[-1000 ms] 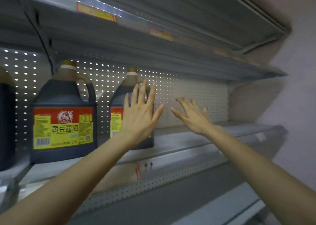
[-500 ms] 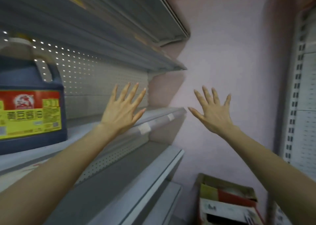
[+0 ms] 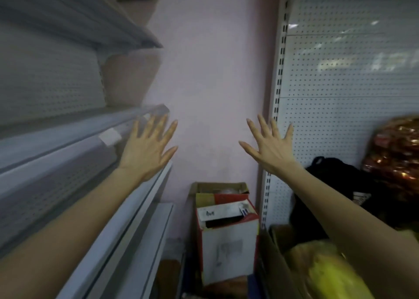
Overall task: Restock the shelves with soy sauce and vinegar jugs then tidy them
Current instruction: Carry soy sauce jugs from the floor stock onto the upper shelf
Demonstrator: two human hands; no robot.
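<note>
Your left hand (image 3: 147, 149): raised with its back toward you, fingers straight and fanned out, holding nothing. It overlaps the far end of a shelf rail; you cannot tell whether it touches.
Your right hand (image 3: 271, 147): raised the same way, fingers spread wide, thumb pointing left, nothing in its grasp.
Between your hands: a pale pink wall (image 3: 208, 71).
Shelves (image 3: 68, 137): on your left, grey tiers with perforated back panels, running away toward the wall.
Shelf tag (image 3: 110, 137): small and white, on the front rail just beside your left hand.
Slotted upright (image 3: 280, 71): behind your right fingertips, edging a white pegboard panel (image 3: 340, 94).
Cardboard box (image 3: 226, 237): red and white, flaps open, standing on the floor against the wall below your hands.
Black bag (image 3: 335, 185): under your right forearm, against the pegboard.
Shiny copper packet (image 3: 396, 149): to the right of the bag.
Yellow bundle (image 3: 328, 273): bottom right, too blurred to identify.
</note>
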